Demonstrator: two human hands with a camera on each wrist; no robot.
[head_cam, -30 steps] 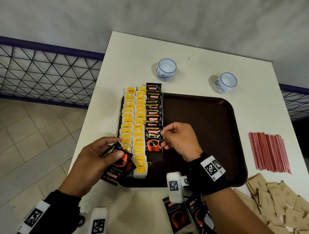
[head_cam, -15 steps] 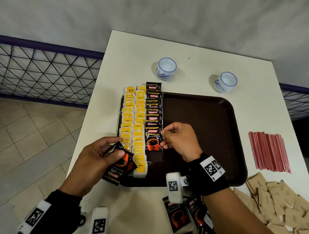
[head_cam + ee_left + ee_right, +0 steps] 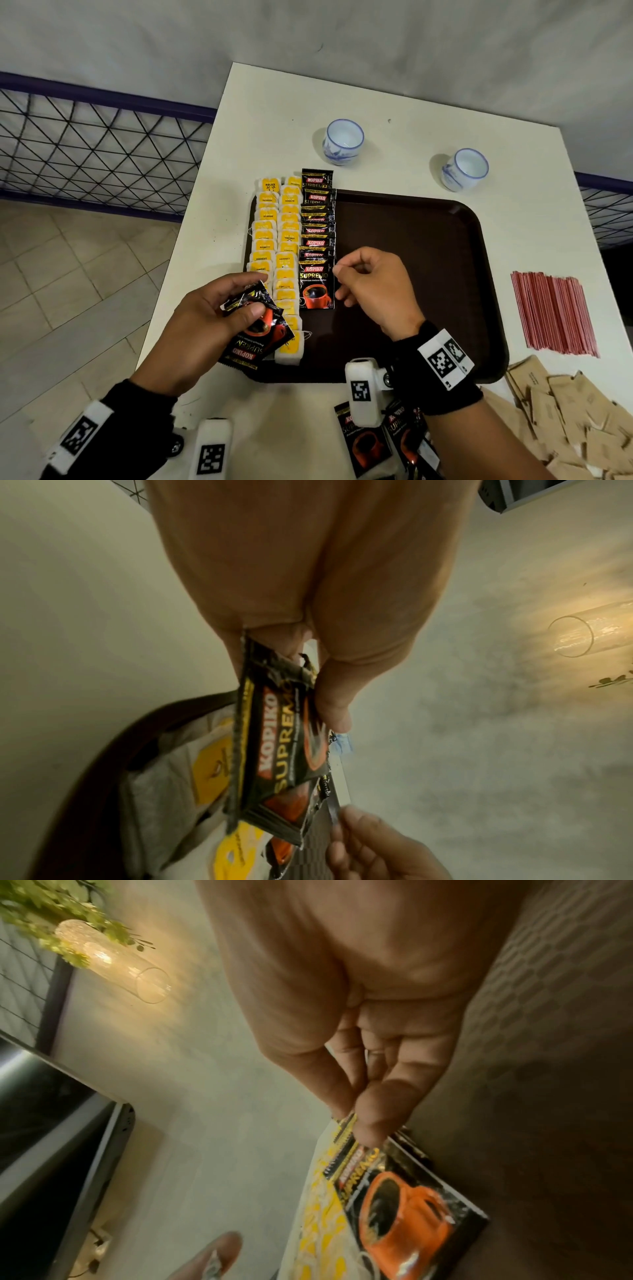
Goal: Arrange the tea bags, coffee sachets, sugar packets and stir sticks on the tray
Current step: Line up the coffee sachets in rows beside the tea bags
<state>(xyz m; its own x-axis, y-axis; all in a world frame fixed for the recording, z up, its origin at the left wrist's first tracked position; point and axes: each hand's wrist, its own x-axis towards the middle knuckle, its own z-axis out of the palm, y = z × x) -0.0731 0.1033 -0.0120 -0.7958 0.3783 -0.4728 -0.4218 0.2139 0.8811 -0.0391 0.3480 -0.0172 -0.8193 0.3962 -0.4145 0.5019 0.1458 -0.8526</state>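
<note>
A dark brown tray point(image 3: 411, 274) carries two columns of yellow tea bags point(image 3: 274, 240) at its left side. Beside them runs a column of overlapping black coffee sachets point(image 3: 317, 233). My right hand point(image 3: 339, 274) has curled fingers, and its fingertips pinch the upper right edge of the nearest sachet point(image 3: 315, 291), which lies flat. The right wrist view shows that hand point(image 3: 359, 1118) on the sachet's point(image 3: 400, 1204) top strip. My left hand point(image 3: 251, 296) grips a few coffee sachets point(image 3: 260, 339) above the tray's front left corner. In the left wrist view the same hand point(image 3: 308, 669) shows with these sachets point(image 3: 281, 750).
Red stir sticks point(image 3: 551, 311) lie right of the tray, with a heap of brown sugar packets point(image 3: 565, 418) nearer me. Loose coffee sachets point(image 3: 363, 442) lie under my right wrist. Two white cups point(image 3: 342, 141) point(image 3: 464, 169) stand behind the tray. The table's left edge is close to the tea bags.
Almost nothing. The right hand's fingertips have shifted slightly to the right at the nearest sachet's edge. The left hand has kept still with its sachets.
</note>
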